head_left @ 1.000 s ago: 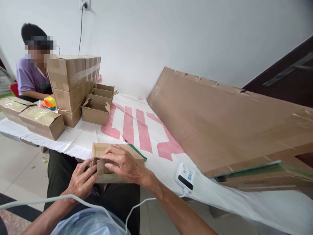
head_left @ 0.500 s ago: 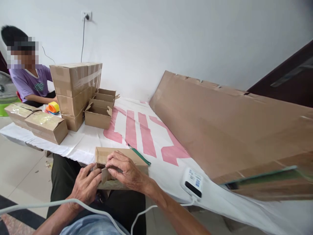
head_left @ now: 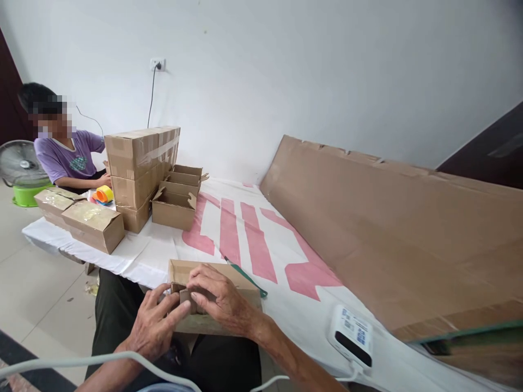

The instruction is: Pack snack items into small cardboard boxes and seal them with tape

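A small brown cardboard box (head_left: 200, 325), open at the top, sits at the table's near edge above my lap. My left hand (head_left: 157, 321) grips its left end, with the fingers curled over the rim. From above, my right hand (head_left: 220, 299) reaches across the opening and pinches a small cardboard flap (head_left: 185, 297) by that left end. My fingers hide part of the flap and most of the box's inside. A thin green tool (head_left: 249, 279) lies against the far right side of the box.
Taped boxes (head_left: 134, 158) are stacked at the left, beside open boxes (head_left: 174, 212) and two closed ones (head_left: 92, 223). A co-worker (head_left: 75, 158) sits behind them near tape rolls (head_left: 103, 194). A white device (head_left: 351, 335) with a cable lies right. A large cardboard sheet (head_left: 388, 234) leans at right.
The whole view has shifted, so things appear lower and further right. My left fingers have spread slightly, with the index finger now stretched toward the small flap. My right hand keeps its pinch.
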Tool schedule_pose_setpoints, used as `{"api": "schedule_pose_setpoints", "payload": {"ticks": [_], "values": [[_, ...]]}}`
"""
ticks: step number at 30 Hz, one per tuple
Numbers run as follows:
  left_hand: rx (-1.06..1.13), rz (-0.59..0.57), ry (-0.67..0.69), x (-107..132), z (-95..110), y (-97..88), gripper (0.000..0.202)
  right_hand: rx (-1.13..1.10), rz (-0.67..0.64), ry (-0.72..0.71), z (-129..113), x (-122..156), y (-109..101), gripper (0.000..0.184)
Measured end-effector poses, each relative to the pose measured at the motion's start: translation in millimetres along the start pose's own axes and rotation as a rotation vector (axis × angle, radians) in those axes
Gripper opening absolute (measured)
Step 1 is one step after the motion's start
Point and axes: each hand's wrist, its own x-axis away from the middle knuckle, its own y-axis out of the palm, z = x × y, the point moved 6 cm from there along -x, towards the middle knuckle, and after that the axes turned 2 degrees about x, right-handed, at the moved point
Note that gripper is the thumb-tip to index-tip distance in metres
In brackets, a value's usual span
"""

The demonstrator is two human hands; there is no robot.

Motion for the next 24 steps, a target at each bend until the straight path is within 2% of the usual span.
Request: {"api": "schedule_pose_setpoints", "payload": {"ticks": [2,5,9,14,16,18,20,22,24], "values": [[0.023,0.001,-0.025,-3,-4,0.6,0.054,0.088,-0.013,0.009,6,1,-7,0.024],[0.071,0.008,-0.068,-10,-13,1.7,0.063,0.214,-0.003,0.070,25,7,-28,0.024],[0.139,0.023,-0.114,-22,-27,5.3,0.072,0.264,0.031,0.163,46,22,-55,0.023],[0.188,0.019,-0.139,-32,-36,6.8,0.068,0.310,0.095,0.134,32,32,-52,0.029],[0.206,-0.007,-0.186,-34,-40,7.3,0.065,0.345,0.141,0.119,26,33,-50,0.030],[0.236,-0.030,-0.267,-35,-47,8.5,0.061,0.380,0.216,0.137,33,39,-57,0.029],[0.277,-0.041,-0.350,-36,-54,10.6,0.056,0.423,0.334,0.205,56,54,-75,0.028],[0.307,-0.031,-0.396,-38,-61,12.3,0.049,0.478,0.429,0.336,93,79,-95,0.030],[0.319,-0.017,-0.371,-43,-63,13.2,0.037,0.557,0.381,0.547,135,111,-103,0.032]]}}
